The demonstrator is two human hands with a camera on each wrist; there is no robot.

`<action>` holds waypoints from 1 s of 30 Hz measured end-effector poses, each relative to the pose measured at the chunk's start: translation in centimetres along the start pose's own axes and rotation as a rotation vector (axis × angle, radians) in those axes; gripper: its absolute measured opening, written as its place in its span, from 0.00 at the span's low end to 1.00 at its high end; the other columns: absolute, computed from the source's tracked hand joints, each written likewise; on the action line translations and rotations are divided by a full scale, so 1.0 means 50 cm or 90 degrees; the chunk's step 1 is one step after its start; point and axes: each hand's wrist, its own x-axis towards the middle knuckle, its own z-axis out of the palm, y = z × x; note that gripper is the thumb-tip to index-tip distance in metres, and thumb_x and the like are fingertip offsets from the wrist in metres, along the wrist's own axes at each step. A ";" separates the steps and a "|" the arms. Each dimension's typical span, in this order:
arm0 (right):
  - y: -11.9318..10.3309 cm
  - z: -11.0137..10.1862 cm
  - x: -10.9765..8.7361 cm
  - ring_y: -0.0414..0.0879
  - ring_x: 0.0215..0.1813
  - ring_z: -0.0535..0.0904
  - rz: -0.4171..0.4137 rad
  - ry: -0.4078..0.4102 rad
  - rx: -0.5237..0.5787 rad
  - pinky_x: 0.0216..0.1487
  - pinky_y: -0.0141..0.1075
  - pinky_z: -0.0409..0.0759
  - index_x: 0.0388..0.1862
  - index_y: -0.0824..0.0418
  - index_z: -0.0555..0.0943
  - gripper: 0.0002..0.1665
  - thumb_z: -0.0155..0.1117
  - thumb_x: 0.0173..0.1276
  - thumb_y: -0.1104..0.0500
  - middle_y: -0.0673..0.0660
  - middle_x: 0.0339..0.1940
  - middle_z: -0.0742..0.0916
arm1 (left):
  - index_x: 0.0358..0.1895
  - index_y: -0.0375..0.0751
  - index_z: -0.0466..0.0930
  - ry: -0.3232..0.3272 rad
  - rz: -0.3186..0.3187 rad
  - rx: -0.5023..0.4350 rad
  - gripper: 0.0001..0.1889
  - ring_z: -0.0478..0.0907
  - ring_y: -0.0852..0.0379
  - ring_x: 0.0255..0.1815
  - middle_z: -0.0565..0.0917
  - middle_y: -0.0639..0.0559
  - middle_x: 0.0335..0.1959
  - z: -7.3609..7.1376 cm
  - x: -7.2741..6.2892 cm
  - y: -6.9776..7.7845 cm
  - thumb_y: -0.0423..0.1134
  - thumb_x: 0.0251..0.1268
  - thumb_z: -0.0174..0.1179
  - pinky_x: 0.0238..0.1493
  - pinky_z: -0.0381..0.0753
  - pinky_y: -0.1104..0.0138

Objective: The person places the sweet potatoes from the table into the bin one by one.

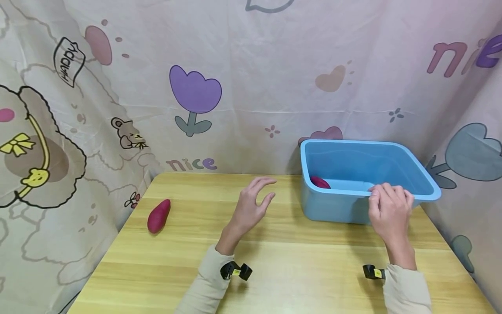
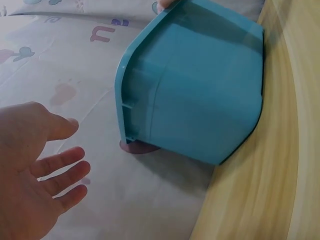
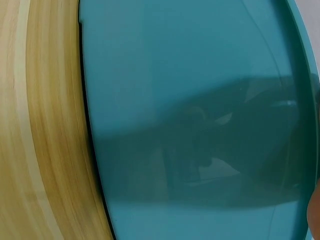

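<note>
A light blue plastic bin (image 1: 333, 205) stands at the right of the table. My right hand (image 1: 390, 209) grips its near rim, fingers curled over the edge. At the right edge of the right wrist view, a bit of that hand (image 3: 314, 212) shows by the rim. Inside the bin, near its left wall, lies a dark magenta rounded thing (image 1: 320, 182), partly hidden by the rim. My left hand (image 1: 251, 207) hovers left of the bin, holding nothing, fingers apart from the thumb. Far left on the table lies a dark magenta teardrop-shaped thing (image 1: 158, 216), resembling a sweet potato.
The wooden table (image 1: 298, 279) reaches back to a printed curtain (image 1: 266, 87), which also hangs along both sides. Small black cameras sit on both wrists. The bin stands close to the back curtain.
</note>
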 end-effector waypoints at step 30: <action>0.003 -0.003 0.002 0.67 0.43 0.71 0.003 -0.008 0.002 0.55 0.64 0.60 0.31 0.68 0.79 0.25 0.42 0.80 0.54 0.67 0.34 0.83 | 0.58 0.33 0.82 0.122 -0.109 0.064 0.18 0.77 0.43 0.63 0.83 0.41 0.58 -0.135 -0.025 -0.081 0.25 0.66 0.66 0.69 0.70 0.51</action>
